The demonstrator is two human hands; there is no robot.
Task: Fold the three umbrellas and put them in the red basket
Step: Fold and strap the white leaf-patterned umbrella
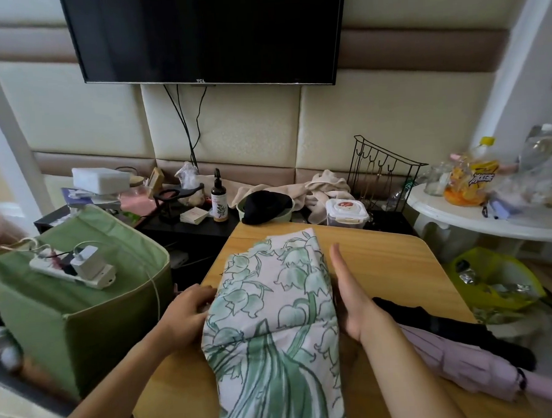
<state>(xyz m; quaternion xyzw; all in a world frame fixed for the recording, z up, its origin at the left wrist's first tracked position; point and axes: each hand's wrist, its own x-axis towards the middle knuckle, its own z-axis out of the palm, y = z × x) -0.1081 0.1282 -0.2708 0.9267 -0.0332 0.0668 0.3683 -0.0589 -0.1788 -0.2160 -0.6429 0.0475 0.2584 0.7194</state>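
A white umbrella with green flower prints (270, 311) lies lengthwise on the wooden table (386, 260), its canopy gathered flat. My left hand (185, 312) grips the canopy's left edge with curled fingers. My right hand (349, 297) presses flat against the right side, fingers straight. To the right lie a lilac umbrella (461, 362), collapsed and wrapped, and a black umbrella (450, 327) behind it, partly hidden by my right forearm. No red basket is in view.
A green fabric box (91, 317) carrying a power strip stands left of the table. Behind the table a black shelf holds a bottle, a green bowl with black cloth (265, 207), towels and a plastic container. A white round table (479, 211) and a yellow-green bin (496, 280) stand at the right.
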